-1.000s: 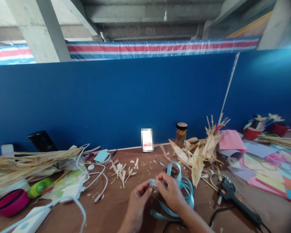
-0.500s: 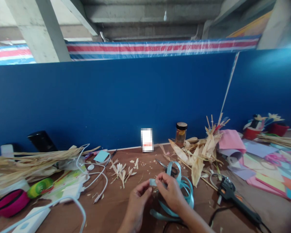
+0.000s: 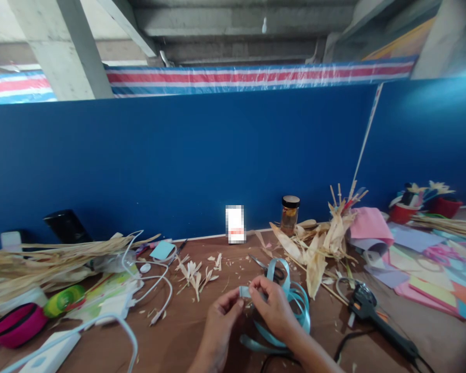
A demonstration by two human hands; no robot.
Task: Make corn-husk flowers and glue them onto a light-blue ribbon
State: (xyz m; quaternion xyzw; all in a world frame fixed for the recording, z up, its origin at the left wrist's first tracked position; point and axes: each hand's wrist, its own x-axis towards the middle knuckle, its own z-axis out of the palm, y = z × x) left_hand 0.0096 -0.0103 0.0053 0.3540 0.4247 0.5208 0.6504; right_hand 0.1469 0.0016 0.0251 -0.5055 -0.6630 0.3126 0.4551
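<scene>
My left hand [image 3: 222,317] pinches the light-blue ribbon [image 3: 244,292] between thumb and forefinger; my right hand [image 3: 274,310] pinches it just beside, leaving a short span between. Loose loops of ribbon lie on the table [image 3: 174,347] around the right hand. Status, as judged: ribbon in hand, no finished knot or join visible, loops unworked. Whether the pinched span is cut free, I cannot tell. Scissors [image 3: 258,261] and glue gun [image 3: 375,317] lie unheld.
</scene>
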